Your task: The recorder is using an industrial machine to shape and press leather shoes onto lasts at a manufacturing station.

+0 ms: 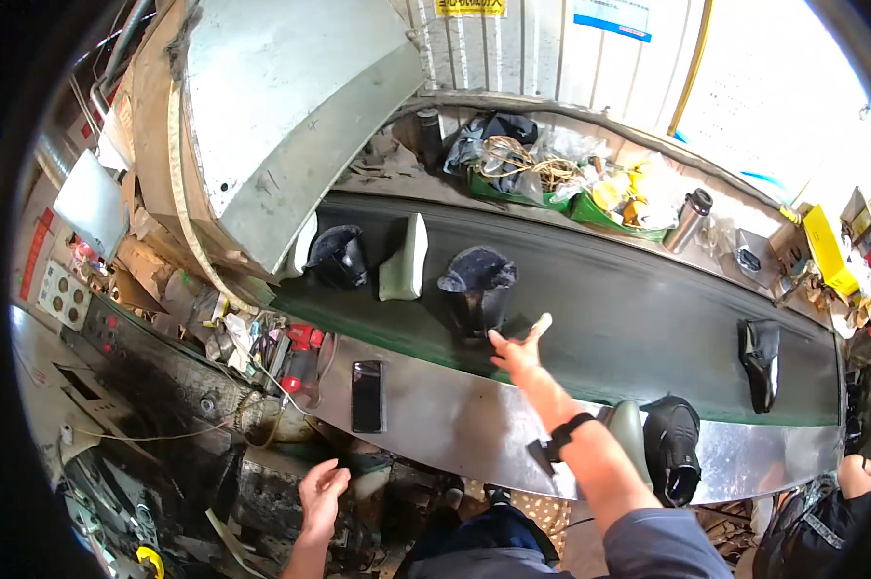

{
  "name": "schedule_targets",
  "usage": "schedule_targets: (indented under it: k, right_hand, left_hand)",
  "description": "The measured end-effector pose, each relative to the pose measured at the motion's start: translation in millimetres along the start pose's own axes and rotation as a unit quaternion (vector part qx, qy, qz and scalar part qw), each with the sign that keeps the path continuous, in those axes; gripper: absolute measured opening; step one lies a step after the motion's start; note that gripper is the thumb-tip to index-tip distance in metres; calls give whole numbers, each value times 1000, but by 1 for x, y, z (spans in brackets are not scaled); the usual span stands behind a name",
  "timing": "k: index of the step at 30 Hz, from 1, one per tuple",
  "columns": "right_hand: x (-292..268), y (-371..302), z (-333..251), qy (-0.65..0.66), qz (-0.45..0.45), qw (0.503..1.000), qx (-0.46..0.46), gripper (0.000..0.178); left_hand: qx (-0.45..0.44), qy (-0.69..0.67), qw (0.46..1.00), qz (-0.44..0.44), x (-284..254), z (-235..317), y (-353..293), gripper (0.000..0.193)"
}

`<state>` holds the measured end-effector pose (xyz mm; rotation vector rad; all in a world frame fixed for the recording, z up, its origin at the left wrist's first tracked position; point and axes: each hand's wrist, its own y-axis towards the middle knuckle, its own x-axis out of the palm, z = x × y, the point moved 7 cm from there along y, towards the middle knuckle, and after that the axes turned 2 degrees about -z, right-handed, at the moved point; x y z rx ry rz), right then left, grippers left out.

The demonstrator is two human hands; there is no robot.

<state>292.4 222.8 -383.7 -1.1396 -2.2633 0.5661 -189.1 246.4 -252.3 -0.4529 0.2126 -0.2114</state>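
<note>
My right hand (520,351) reaches over the dark conveyor belt (590,309) with fingers spread and nothing in them. Its fingertips come close to the lower end of a black shoe upper (478,282); I cannot tell whether they touch. Left of that upper lie a pale green shoe last (404,259), another black upper (338,257) and a second pale last (302,244) partly hidden by the machine hood. My left hand (322,494), loosely curled with fingers apart, is empty below the metal ledge (455,410). Beside my right forearm stand a pale green last (627,436) and a black shoe (672,446).
A phone (367,397) lies on the ledge near a red tool (302,357). Another black shoe (761,367) sits at the belt's right. Green trays (614,220) and a metal flask (688,220) line the back shelf. A large hood (291,106) overhangs the left. Another person's hand (857,475) shows lower right.
</note>
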Motion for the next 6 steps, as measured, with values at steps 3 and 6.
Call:
schedule_targets:
  k: [3, 6]
  right_hand:
    - [-4, 32, 9, 122, 75, 989, -21, 130]
    - [20, 2, -20, 96, 50, 993, -51, 111]
  left_hand:
    - [91, 25, 992, -82, 50, 28, 55, 33]
    - [123, 85, 985, -92, 55, 45, 98, 31]
